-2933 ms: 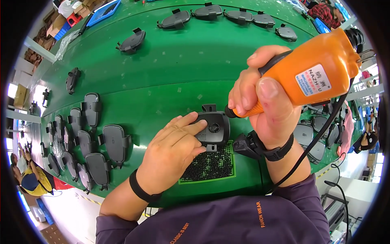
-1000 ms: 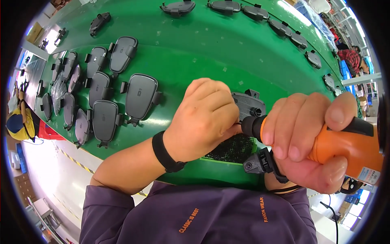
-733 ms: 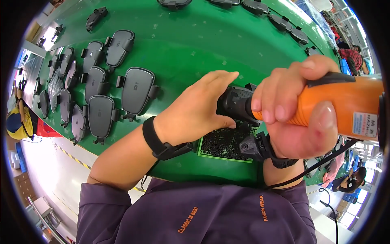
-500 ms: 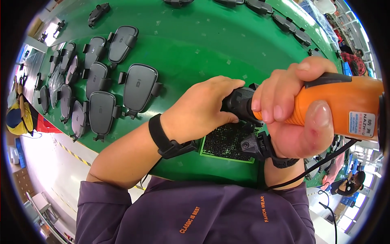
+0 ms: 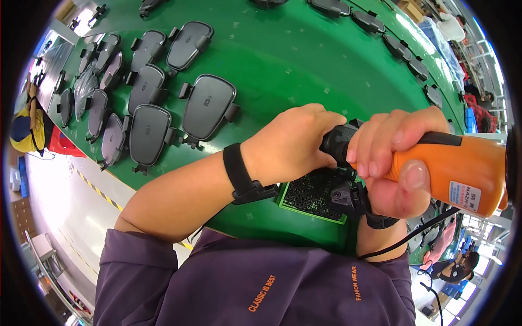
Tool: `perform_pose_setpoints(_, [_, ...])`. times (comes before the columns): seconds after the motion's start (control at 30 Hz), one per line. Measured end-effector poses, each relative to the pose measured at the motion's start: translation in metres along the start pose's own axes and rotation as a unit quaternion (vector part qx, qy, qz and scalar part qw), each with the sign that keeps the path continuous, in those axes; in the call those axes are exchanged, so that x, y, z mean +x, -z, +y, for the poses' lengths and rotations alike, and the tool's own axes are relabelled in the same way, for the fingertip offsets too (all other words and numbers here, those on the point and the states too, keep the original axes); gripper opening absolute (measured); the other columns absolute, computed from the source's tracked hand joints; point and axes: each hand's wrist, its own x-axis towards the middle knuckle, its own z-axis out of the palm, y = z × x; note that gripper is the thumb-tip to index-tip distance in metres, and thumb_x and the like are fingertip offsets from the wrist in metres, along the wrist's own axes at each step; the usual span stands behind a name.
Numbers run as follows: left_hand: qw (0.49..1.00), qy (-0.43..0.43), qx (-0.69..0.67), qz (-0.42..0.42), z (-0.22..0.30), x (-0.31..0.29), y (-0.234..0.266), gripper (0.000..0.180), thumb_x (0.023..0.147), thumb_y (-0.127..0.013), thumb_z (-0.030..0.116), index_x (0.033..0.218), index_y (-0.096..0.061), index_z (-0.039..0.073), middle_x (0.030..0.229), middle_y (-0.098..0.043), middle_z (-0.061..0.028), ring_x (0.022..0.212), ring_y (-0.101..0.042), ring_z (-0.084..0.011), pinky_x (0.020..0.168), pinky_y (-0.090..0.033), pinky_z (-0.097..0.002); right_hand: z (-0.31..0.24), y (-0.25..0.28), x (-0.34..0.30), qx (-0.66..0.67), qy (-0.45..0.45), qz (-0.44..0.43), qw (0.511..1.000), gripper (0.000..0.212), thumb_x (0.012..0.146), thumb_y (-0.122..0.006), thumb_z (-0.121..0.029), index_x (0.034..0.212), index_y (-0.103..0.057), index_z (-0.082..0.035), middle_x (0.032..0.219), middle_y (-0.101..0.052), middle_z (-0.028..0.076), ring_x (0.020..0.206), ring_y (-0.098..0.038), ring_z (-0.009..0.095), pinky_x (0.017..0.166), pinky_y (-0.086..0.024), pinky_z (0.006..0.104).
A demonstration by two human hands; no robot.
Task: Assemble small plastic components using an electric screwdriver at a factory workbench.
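My right hand (image 5: 399,157) is wrapped round an orange electric screwdriver (image 5: 473,171), its black nose pointing left and down. Below that nose, my left hand (image 5: 293,144) grips a black phone holder (image 5: 343,132) between thumb and fingers. The holder is mostly hidden by both hands and the tool, so I cannot tell whether the bit touches a screw. Under the hands lies a black textured pad (image 5: 307,198) with a bright green frame. Dark straps circle both wrists.
Several grey-black phone holders (image 5: 209,106) lie on the green table (image 5: 283,70) to the left, beside a clear plastic bag (image 5: 85,89). More holders (image 5: 368,22) line the far right. A black cord (image 5: 418,231) trails below the screwdriver. Other people (image 5: 459,266) are at the right.
The view has shifted, so the table's things appear further right or higher. Both hands stay together at the holder, and the screwdriver's rear end has tilted lower in the picture.
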Motion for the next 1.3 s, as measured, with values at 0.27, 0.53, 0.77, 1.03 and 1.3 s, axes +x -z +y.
perform_pose_setpoints(0.27, [1.0,-0.013,-0.004,-0.001,0.0,-0.005,-0.002,0.065,0.069,-0.086,0.015,0.125,-0.06,-0.001,0.105,-0.063,-0.0205,0.102,-0.062,-0.0399,0.089,-0.051,-0.0435,0.004,-0.003,-0.01,0.019,0.006,0.016,1.0,0.037,0.09,-0.07,-0.032,0.101,-0.047,-0.005,0.068,-0.053,0.004,0.056,-0.053,0.016,0.06,-0.052,0.0325])
perform_pose_setpoints(0.53, [0.993,-0.087,0.048,0.058,0.025,-0.014,0.001,0.056,0.073,-0.083,0.014,0.124,-0.063,0.002,0.101,-0.064,-0.0132,0.096,-0.062,-0.033,0.086,-0.05,-0.0398,-0.048,0.016,-0.028,-0.024,0.134,0.158,0.978,0.059,0.087,-0.077,-0.03,0.127,-0.048,0.003,0.07,-0.06,0.007,0.059,-0.058,0.019,0.059,-0.054,0.0348])
perform_pose_setpoints(0.77, [0.957,-0.126,0.185,-0.186,0.052,-0.04,-0.005,0.04,0.079,-0.077,0.01,0.116,-0.066,0.004,0.101,-0.061,-0.0123,0.094,-0.061,-0.0303,0.086,-0.049,-0.0401,-0.07,0.06,-0.046,-0.039,0.073,0.077,0.994,0.056,0.095,-0.064,-0.034,0.134,-0.045,0.002,0.071,-0.054,0.003,0.058,-0.052,0.014,0.059,-0.051,0.0308])
perform_pose_setpoints(1.03, [0.947,-0.146,0.212,-0.193,0.039,-0.039,-0.031,0.018,0.081,-0.074,0.009,0.098,-0.067,0.005,0.086,-0.06,-0.0076,0.084,-0.061,-0.0288,0.08,-0.048,-0.0417,-0.07,0.071,-0.055,-0.065,0.058,0.059,0.994,0.058,0.095,-0.063,-0.035,0.135,-0.043,0.001,0.068,-0.053,0.002,0.054,-0.05,0.014,0.055,-0.049,0.0306])
perform_pose_setpoints(1.3, [0.974,-0.118,0.137,-0.136,0.047,-0.032,-0.029,0.01,0.086,-0.068,0.01,0.09,-0.06,0.005,0.086,-0.057,-0.0097,0.085,-0.06,-0.0302,0.08,-0.049,-0.0417,-0.069,0.071,-0.055,-0.037,0.025,0.03,0.999,0.058,0.094,-0.066,-0.037,0.135,-0.042,-0.003,0.069,-0.055,0.001,0.056,-0.054,0.014,0.056,-0.051,0.0304])
